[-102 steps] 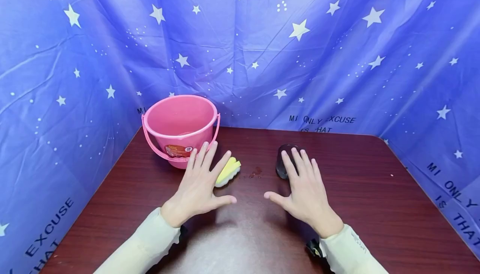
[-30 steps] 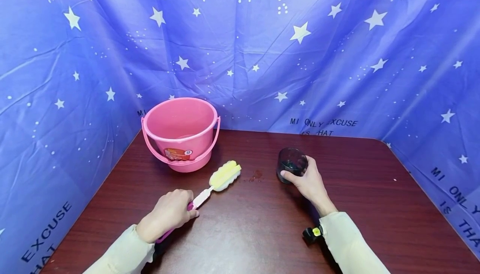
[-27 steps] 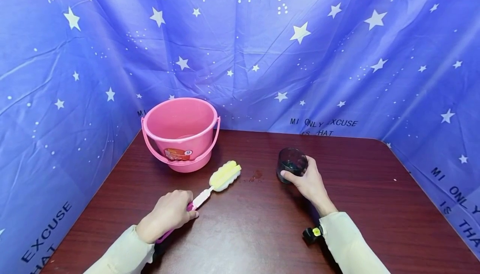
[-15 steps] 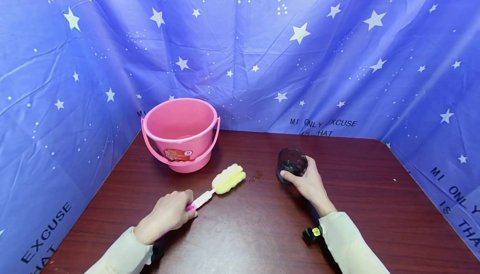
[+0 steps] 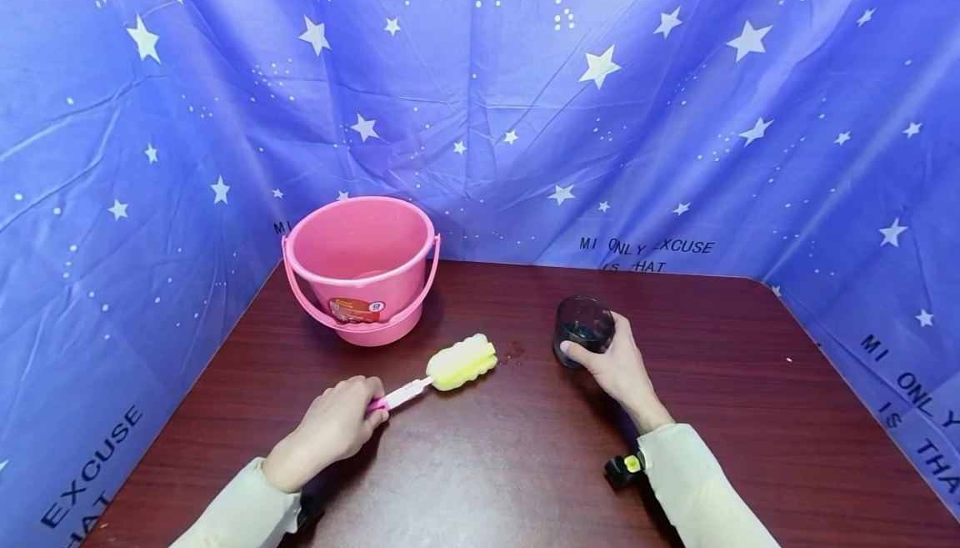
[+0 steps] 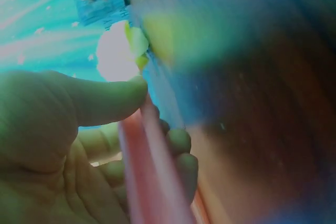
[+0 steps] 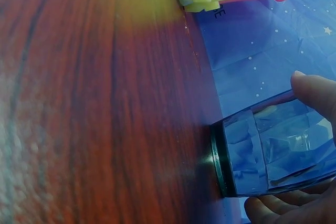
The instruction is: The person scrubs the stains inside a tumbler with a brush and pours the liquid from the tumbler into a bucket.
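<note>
My left hand (image 5: 330,427) grips the pink handle (image 6: 152,177) of a sponge bottle brush, the thumb laid along it in the left wrist view. Its yellow and white sponge head (image 5: 461,362) points right, low over the table; whether it touches the wood I cannot tell. My right hand (image 5: 618,369) holds a dark see-through glass cup (image 5: 581,327), thumb on the near side and fingers around the far side. Upright on the table, the cup (image 7: 273,150) seems to have some liquid in it. The lower end of the brush handle is hidden by the left hand in the head view.
A pink bucket (image 5: 382,327) with its carrying handle down stands at the back left of the dark red wooden table (image 5: 510,465). Small wet drops (image 5: 513,353) lie between sponge and cup. A blue star-patterned cloth (image 5: 480,114) surrounds the back and sides.
Earliest, both hands were spread open above the table; since then they have taken hold of brush and cup. Over the last second the sponge head has turned and shifted right; the right hand stays still.
</note>
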Tool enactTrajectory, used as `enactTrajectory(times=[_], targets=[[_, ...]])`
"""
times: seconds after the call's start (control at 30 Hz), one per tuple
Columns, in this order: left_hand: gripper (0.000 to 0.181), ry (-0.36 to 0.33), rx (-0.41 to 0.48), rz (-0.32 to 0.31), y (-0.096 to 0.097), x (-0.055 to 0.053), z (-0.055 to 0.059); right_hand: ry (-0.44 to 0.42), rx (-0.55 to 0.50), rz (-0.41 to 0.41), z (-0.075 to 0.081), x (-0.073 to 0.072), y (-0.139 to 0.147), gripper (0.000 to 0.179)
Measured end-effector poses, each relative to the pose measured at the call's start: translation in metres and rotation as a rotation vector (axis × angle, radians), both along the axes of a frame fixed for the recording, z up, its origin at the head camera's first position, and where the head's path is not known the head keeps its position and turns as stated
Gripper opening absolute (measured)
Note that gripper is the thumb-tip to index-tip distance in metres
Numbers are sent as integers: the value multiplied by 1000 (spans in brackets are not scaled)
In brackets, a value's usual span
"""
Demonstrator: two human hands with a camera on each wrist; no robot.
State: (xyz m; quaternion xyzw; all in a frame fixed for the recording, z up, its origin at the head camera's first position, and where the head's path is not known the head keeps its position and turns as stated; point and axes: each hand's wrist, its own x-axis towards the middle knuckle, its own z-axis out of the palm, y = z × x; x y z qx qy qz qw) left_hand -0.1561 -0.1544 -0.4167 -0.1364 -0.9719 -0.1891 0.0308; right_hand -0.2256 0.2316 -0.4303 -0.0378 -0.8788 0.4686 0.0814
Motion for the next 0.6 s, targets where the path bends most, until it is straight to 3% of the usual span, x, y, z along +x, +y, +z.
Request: enactTrajectory(times=[0.6], targets=[[17, 98, 69, 18, -3, -3, 5, 9, -10, 4, 0, 0, 0, 97]])
